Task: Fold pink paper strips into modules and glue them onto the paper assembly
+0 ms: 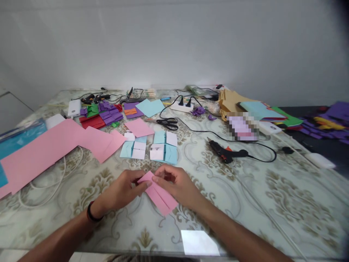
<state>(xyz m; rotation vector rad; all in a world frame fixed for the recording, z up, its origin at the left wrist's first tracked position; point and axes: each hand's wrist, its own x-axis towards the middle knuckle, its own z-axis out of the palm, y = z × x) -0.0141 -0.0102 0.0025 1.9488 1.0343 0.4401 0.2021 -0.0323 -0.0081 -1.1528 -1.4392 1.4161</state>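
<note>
Between my two hands is a folded piece of pink paper (160, 198), with a crease or slit running along its length. My left hand (124, 189) pinches its upper left corner between thumb and fingers. At the top edge, my right hand (176, 182) grips the same paper, its thumb on the upper face and its other fingers partly hidden behind. Just beyond my hands lie two folded blue-and-white paper squares (171, 154) (127, 149). A loose pink sheet (139, 127) overlaps the top of the left square.
A hot glue gun (227, 151) with a black cord rests at the right. Black-handled scissors (167, 123) lie near a white power strip (182, 106). Large pink sheets (49, 149) cover the left side. Folded purple pieces (110, 114) sit behind. A white paper piece (199, 242) lies at the front edge.
</note>
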